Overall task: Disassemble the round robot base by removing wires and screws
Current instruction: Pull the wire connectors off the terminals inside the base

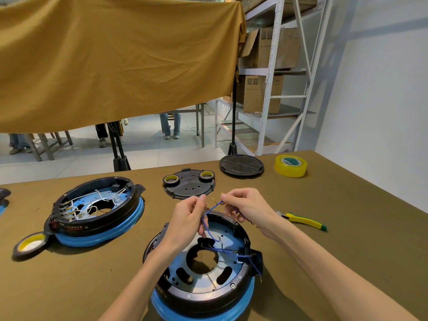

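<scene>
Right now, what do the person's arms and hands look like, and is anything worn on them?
Both arms are bare up to the frame's edge: no sleeves show. The left hand and the right hand have no gloves, and I see no rings, watch or markings on them.

Bright even daylight, soft short shadows, sharp centre, wide-angle bowing at edges.

Olive-brown bench; black round base with blue band; blue wire; yellow tape roll; mustard cloth.
</scene>
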Available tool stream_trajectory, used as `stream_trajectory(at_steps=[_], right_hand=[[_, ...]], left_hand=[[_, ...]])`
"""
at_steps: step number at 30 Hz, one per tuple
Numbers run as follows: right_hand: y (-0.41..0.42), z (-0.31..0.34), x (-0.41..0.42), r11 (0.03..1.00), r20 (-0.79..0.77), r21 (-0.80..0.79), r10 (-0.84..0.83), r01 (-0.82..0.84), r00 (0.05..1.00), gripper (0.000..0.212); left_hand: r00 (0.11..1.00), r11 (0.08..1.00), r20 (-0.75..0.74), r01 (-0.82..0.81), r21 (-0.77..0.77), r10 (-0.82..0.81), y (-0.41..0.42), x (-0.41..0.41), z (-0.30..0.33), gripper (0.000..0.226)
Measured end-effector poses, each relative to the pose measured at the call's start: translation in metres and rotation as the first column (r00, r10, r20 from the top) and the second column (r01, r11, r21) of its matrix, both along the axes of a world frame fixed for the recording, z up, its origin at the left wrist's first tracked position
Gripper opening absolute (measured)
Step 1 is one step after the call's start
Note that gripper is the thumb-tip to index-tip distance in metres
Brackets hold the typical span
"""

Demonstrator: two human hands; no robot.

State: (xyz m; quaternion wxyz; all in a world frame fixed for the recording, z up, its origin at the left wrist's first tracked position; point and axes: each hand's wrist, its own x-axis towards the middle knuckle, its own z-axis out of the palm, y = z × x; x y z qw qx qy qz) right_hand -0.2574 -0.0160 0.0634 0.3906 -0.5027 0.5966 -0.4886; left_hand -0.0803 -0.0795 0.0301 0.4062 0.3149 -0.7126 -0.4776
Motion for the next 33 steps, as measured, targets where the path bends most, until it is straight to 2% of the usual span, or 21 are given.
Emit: stream_trajectory(at_steps=[5, 16, 17, 19, 20, 22, 24, 25, 27, 30, 31, 33], right_hand=[[0.001, -0.001, 0.004, 0.996, -0.024, 0.009, 0.093, -0.093, 0.995, 0.018], [-0.002, -0.005, 0.013, 0.999, -0.009, -0.044, -0.006, 0.006, 1.0, 0.018], [-0.001, -0.005, 0.012, 1.0, 0.043, -0.021, -0.006, 0.007, 0.999, 0.023], [0.001, -0.003, 0.009, 0.997, 0.176, 0.083, -0.004, -0.011, 0.984, 0.045], [0.004, -0.003, 0.006, 0.99, 0.169, 0.139, 0.016, -0.04, 0.985, 0.055], [0.012, -0.004, -0.001, 0.974, -0.032, 0.193, 0.127, -0.118, 0.991, 0.058], [0.022, -0.005, -0.003, 0.951, -0.236, 0.213, 0.27, -0.222, 0.933, 0.05], [0.025, -0.005, -0.001, 0.936, -0.282, 0.228, 0.327, -0.269, 0.902, 0.049], [0.03, -0.003, 0.003, 0.904, -0.228, 0.239, 0.407, -0.355, 0.884, 0.046], [0.032, 0.005, 0.004, 0.887, 0.066, 0.214, 0.406, -0.41, 0.912, 0.05], [0.032, 0.008, 0.002, 0.884, 0.119, 0.217, 0.398, -0.415, 0.91, 0.053], [0.031, 0.012, -0.004, 0.87, 0.123, 0.243, 0.41, -0.428, 0.904, 0.049]], left_hand=[[0.999, 0.999, 0.012, 0.045, -0.02, -0.045, 0.0, 0.003, -0.001, 0.034], [0.997, 0.988, 0.027, -0.068, -0.138, 0.073, 0.001, 0.005, -0.005, 0.03], [0.997, 0.988, 0.024, -0.076, -0.135, 0.08, 0.0, 0.005, -0.005, 0.03], [0.994, 0.986, 0.014, -0.102, -0.129, 0.104, -0.002, 0.004, -0.005, 0.032], [0.993, 0.986, 0.007, -0.116, -0.119, 0.118, -0.003, 0.005, -0.005, 0.033], [0.99, 0.987, -0.017, -0.14, -0.083, 0.139, -0.006, 0.005, -0.005, 0.035], [0.986, 0.985, -0.034, -0.167, -0.049, 0.165, -0.009, 0.004, -0.004, 0.035], [0.984, 0.983, -0.036, -0.177, -0.039, 0.176, -0.009, 0.004, -0.004, 0.035], [0.981, 0.981, -0.037, -0.19, -0.039, 0.189, -0.009, 0.003, -0.002, 0.035], [0.977, 0.973, -0.029, -0.214, -0.083, 0.213, -0.006, 0.001, 0.0, 0.034], [0.975, 0.971, -0.03, -0.222, -0.091, 0.22, -0.006, 0.001, 0.001, 0.034], [0.972, 0.966, -0.012, -0.234, -0.112, 0.234, -0.005, 0.001, 0.002, 0.034]])
